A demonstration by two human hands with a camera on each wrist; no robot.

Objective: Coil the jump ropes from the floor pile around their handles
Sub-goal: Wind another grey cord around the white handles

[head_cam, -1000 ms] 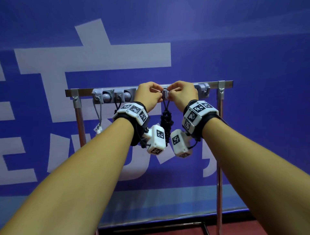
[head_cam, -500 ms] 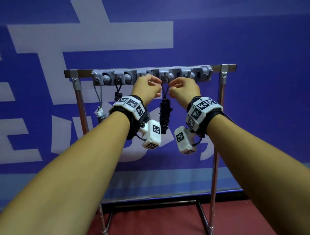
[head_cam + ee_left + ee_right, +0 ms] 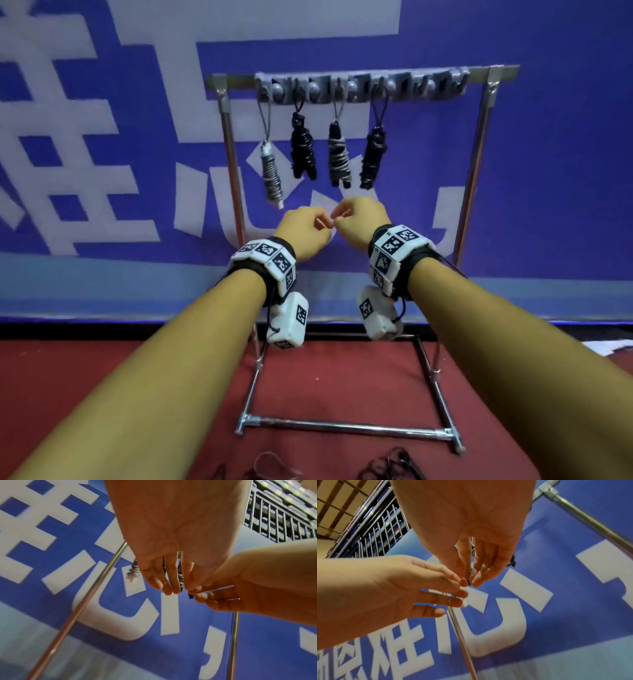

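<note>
Jump ropes: four coiled bundles hang off the rack (image 3: pixel 479 144), all with their long axis straight down. Left to right under the hook bar there's a grey one (image 3: pixel 272 174), a black one (image 3: pixel 303 150), a grey-and-black one (image 3: pixel 339 157) and another black one (image 3: pixel 373 161) nearest the rack's middle.

The uncoiled ropes (image 3: pixel 390 467) are what matters now though. They're on the red floor in front of the rack's base bar, just a few loose loops poking in at the bottom edge of the head view, so I can't tell how many are there.

Both hands are up in front of the rack, just below the hanging bundles. The left hand (image 3: pixel 303 231) has its fingers loosely curled, tips nearly meeting the other hand's, and I don't see anything held in it. The right hand (image 3: pixel 363 221) looks the same: thumb and fingertips brought close, but the wrist views show nothing actually pinched, only the bundles hanging behind.

So my guess is the next rope lies down and back toward the person from the fingers. Neither hand looks clearly nearer, as the pile sits roughly between them.
</note>
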